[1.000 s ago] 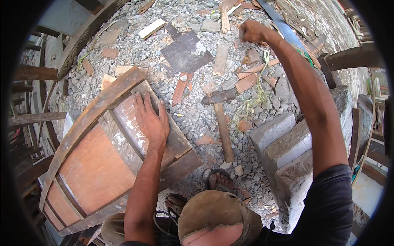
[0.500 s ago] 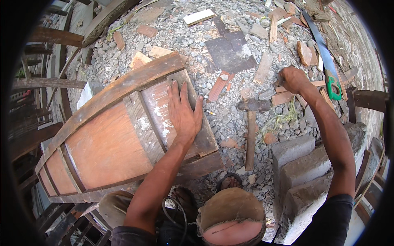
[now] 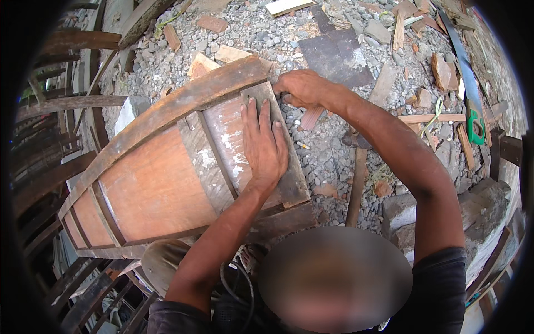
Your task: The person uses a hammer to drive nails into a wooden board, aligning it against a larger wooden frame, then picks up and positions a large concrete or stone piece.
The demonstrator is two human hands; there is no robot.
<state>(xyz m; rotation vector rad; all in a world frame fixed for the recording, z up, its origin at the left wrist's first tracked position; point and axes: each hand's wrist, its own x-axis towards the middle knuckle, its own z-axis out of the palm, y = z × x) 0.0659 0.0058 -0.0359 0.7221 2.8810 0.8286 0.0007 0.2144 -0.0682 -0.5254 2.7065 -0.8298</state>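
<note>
A wooden framed panel [image 3: 150, 178], tapering to the left, with a reddish plywood face and dark edge strips, lies in front of me. My left hand [image 3: 264, 147] rests flat with fingers extended on its wide right end, touching the weathered end board [image 3: 292, 181]. Just beyond that board's far corner is my right hand [image 3: 305, 89], its fingers curled in a pinch; what they hold, if anything, is hidden. Under my right forearm lies a hammer [image 3: 357, 178] on the gravel, its head largely covered.
A handsaw [image 3: 466, 69] with a green handle lies at the far right. Rough concrete blocks [image 3: 484, 209] stand near my right arm. A dark flat sheet [image 3: 339, 55] and scattered wood scraps lie on the gravel. Wooden rails [image 3: 72, 103] line the left side.
My right hand has swung left from the gravel near the saw to the panel's far right corner. My left hand stays flat on the panel. The whole view has shifted slightly.
</note>
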